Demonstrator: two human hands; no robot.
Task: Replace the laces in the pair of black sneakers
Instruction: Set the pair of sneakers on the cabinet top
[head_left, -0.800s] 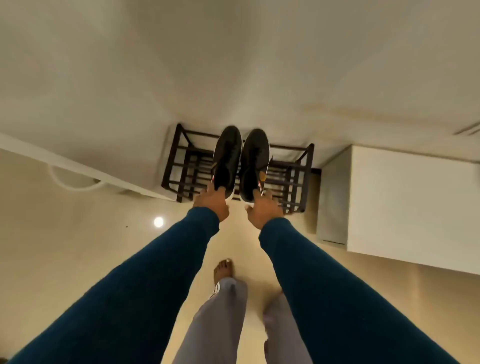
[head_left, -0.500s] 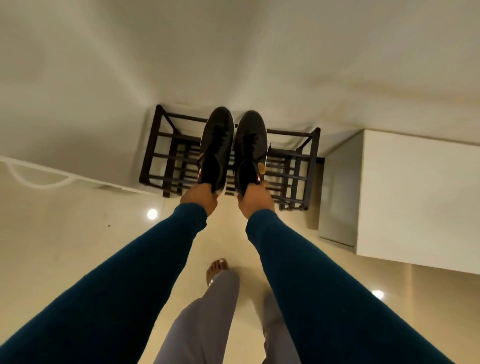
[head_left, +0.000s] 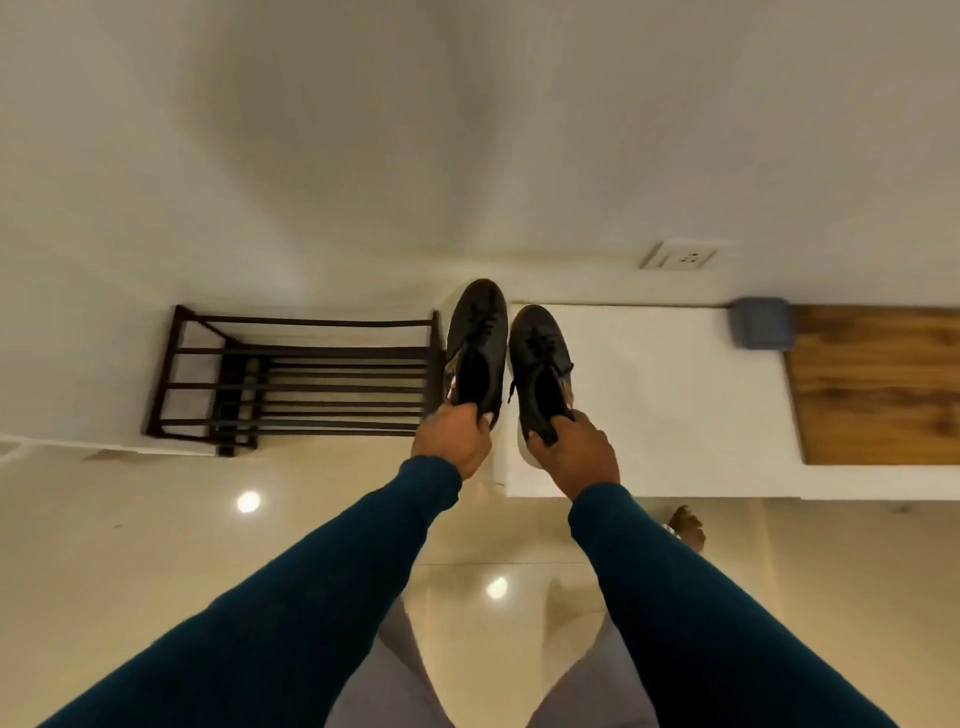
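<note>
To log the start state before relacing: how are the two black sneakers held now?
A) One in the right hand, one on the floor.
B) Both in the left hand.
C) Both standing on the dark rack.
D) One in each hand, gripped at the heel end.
D: the left hand grips the left sneaker at its heel opening, the right hand grips the right sneaker likewise; the dark rack holds neither.

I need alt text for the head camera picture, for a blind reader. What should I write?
A person holds two black laced sneakers by the heels, the left sneaker in the left hand and the right sneaker in the right hand. Beyond them stand a dark slatted shoe rack and a white cabinet on a glossy floor.
</note>
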